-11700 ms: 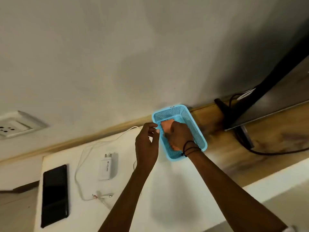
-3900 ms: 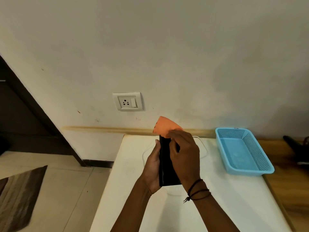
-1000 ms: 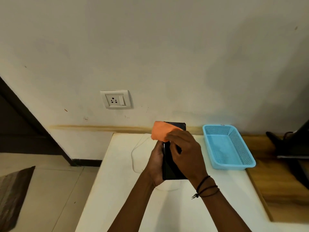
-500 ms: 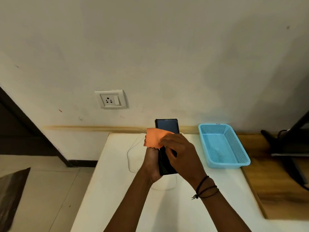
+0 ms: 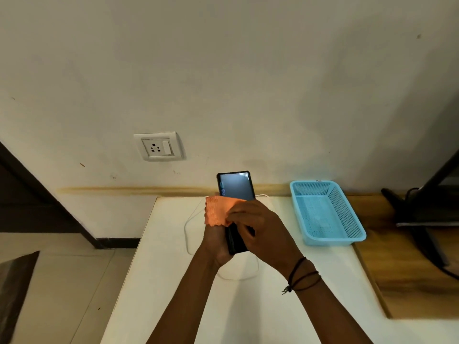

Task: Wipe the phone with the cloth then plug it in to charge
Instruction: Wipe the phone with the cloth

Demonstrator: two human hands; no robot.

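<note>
Lower on the black rectangular phone (image 5: 236, 186) now sits the orange woven cloth (image 5: 218, 211).
Head view: left hand (image 5: 215, 242) wraps its fingers round the upright phone above the white table (image 5: 171, 274); right hand (image 5: 259, 230) fingers pinch the cloth against it.

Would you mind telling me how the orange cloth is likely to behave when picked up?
Probably floppy: the cloth drapes beyond the phone with a wavy edge. Likely light, since the right hand holds it with just its fingers.

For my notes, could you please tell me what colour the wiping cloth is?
The cloth is orange; the head view shows it best.
</note>
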